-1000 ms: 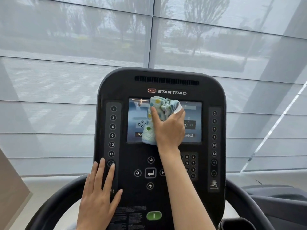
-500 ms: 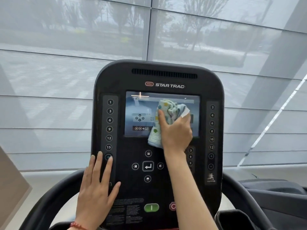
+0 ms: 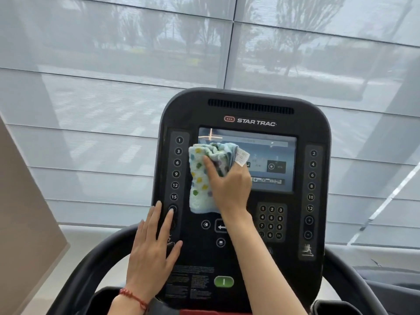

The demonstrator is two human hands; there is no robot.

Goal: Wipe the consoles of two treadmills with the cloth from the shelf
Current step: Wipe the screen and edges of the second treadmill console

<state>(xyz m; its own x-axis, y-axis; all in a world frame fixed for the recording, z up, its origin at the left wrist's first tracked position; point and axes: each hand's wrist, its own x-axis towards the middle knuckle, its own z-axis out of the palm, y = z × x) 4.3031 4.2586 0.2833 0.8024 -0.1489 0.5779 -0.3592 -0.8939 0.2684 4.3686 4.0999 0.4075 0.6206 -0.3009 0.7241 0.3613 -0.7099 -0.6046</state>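
Terry cloth (image 3: 201,178) gripped in the right hand (image 3: 229,187) wipes the console (image 3: 245,110) screen (image 3: 272,155), flat left hand (image 3: 152,251) bracing; the keypads probably need wiping next.

The cloth (image 3: 201,178) is pale blue-white terry dotted with yellow, green, blue and purple spots — its tag white. The console (image 3: 245,105) is black with white numerals, a green button (image 3: 223,281) low down — a red bracelet (image 3: 133,296) circles the left wrist.

The console (image 3: 245,110) faced the camera; a cloth (image 3: 200,176) lay against its screen (image 3: 272,155) at 9 o'clock, a hand (image 3: 152,251) at 7 o'clock.
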